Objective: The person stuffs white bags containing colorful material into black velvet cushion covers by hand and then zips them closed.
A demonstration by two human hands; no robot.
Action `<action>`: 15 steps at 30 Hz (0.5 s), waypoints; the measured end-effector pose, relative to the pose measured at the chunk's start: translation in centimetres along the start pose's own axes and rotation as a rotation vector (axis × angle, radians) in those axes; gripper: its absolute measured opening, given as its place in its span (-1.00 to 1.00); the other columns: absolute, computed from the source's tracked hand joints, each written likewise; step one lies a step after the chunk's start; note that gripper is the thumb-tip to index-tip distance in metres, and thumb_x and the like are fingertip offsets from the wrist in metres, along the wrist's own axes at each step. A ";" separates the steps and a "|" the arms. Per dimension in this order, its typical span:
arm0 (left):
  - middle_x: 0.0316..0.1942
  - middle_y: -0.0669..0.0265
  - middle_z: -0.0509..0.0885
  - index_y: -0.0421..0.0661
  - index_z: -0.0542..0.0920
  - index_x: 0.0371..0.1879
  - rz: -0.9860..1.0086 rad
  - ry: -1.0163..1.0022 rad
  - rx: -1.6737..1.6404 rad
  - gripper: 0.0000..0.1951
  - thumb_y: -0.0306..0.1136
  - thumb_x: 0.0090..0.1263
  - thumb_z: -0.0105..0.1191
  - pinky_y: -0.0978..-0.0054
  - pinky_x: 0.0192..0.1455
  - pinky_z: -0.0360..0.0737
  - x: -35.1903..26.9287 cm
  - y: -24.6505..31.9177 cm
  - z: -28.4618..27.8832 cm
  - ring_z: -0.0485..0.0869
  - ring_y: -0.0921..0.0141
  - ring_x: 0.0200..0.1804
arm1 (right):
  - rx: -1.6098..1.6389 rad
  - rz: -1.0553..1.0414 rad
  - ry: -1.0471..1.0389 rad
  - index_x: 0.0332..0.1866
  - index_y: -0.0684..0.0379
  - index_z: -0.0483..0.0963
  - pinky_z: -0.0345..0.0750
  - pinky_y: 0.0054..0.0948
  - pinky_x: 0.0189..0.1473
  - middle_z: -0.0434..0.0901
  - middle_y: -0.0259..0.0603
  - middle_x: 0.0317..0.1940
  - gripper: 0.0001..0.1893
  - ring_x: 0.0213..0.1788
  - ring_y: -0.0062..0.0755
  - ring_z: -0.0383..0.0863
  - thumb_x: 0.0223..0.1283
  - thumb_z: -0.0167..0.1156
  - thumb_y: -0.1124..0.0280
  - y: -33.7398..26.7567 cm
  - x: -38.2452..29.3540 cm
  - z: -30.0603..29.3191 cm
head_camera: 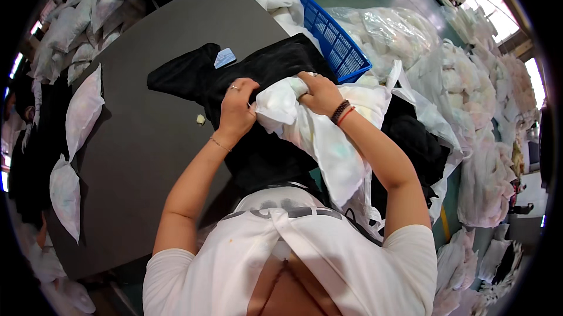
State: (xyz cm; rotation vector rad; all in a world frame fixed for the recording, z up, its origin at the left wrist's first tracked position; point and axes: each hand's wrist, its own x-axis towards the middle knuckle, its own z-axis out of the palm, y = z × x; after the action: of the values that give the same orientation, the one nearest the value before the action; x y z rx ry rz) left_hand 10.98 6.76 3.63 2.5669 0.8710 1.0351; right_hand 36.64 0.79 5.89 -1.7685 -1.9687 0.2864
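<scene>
Before me, a soft white stuffed fabric piece (334, 157) with faint coloured patches shows through its thin cover. It hangs from my hands over the table edge towards my lap. My right hand (321, 96) grips its upper part, fingers curled over the bunched cloth. At its left end my left hand (239, 107) pinches the edge between thumb and fingers; the fingertips are partly hidden. Black fabric (272, 63) lies under and behind both hands, spreading over the grey table (140, 140). A small pale blue printed piece (225, 58) pokes out beside a fold of it.
A blue plastic crate (336, 38) with white material stands at the table's far right corner. White stuffed pieces (83, 111) lie along the left edge. A cream scrap (200, 119) rests left of my left hand. Bulky bags (466, 91) and black cloth (407, 140) crowd the right.
</scene>
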 end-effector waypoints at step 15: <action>-0.33 0.24 0.76 -0.36 0.63 -0.15 -0.623 0.366 -0.979 -0.69 -0.30 0.63 -0.04 0.41 -0.22 0.53 -4.2 5.6 4.2 0.56 0.50 -0.32 | -0.013 -0.590 -0.056 0.32 0.25 0.42 0.37 -0.06 0.40 0.54 0.05 0.20 -0.26 0.31 0.06 0.49 -0.01 0.42 0.16 -7.6 -4.9 -2.2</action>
State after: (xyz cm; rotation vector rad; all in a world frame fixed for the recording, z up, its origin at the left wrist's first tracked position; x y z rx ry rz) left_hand 13.93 -0.22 0.70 1.2230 0.8487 1.2841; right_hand 31.29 -5.48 10.23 -1.1172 -2.4222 0.1212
